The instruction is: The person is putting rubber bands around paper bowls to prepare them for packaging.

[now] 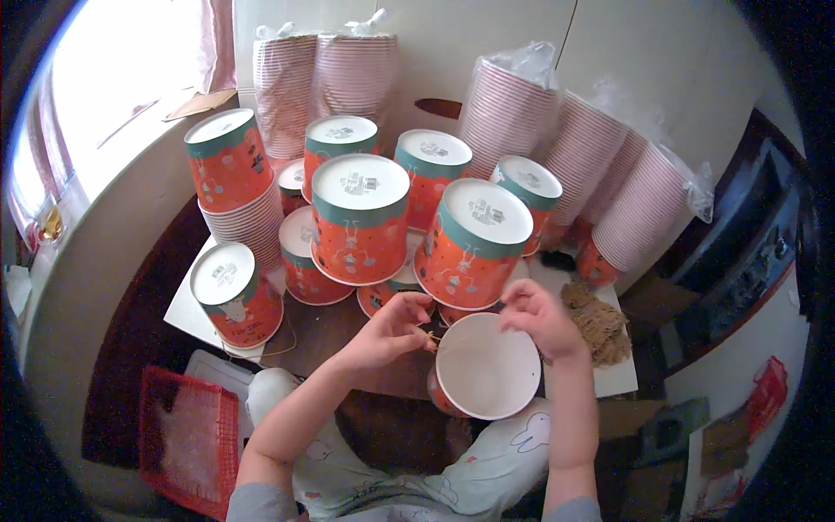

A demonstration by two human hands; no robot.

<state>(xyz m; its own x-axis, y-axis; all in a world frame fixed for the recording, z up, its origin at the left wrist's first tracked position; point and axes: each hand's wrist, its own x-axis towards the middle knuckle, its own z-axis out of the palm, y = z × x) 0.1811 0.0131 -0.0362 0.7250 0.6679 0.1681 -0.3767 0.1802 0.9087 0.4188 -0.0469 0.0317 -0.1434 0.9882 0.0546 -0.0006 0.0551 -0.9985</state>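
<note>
An open paper bucket (489, 370), white inside and orange outside, stands tilted toward me above my lap at the table's front edge. At its left rim, my left hand (396, 329) pinches a thin tan cord (432, 337) between thumb and fingertips; the cord runs up to the rim. My right hand (541, 322) is at the far right of the same rim, fingers bent together and the tips over the opening. Whatever those fingers hold is too small to make out. Just behind, an upside-down orange bucket (474, 261) with a green band stands on other buckets.
More upside-down orange buckets (361, 230) crowd the table (335, 365). Tall bagged stacks of buckets (509, 109) line the wall. A bundle of brown cords (598, 326) lies on the right. Loose cord (277, 352) hangs at the left edge, near a red plastic basket (190, 435) below.
</note>
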